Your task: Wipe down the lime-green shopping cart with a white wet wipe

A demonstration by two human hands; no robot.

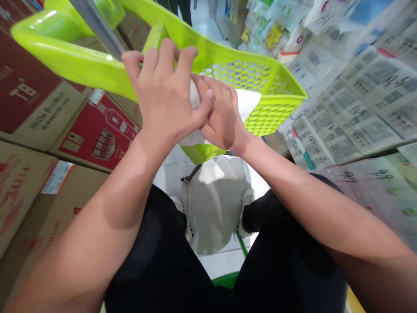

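Note:
A lime-green shopping basket (228, 48) with a grey metal bar stands tilted in front of me, close under my hands. My left hand (164, 91) lies over a soft-looking whitish object (193, 94), its fingers bent near the basket's rim and its thumb pointing right. Against the left thumb, my right hand (224, 113) curls its fingers round the same object from the right. Most of that object is hidden by both hands, so I cannot tell its kind. A flat white piece (249, 102) shows inside the basket, just beyond the right hand.
Stacked cartons (32, 95) rise on the left, some red, with price tags. Plastic-wrapped packs (368, 95) with handwritten numbers fill the right. Below lie the tiled floor (211, 195), my shoes and a green object (226, 280) between my legs. A person's dark-clothed legs (185, 11) appear farther ahead.

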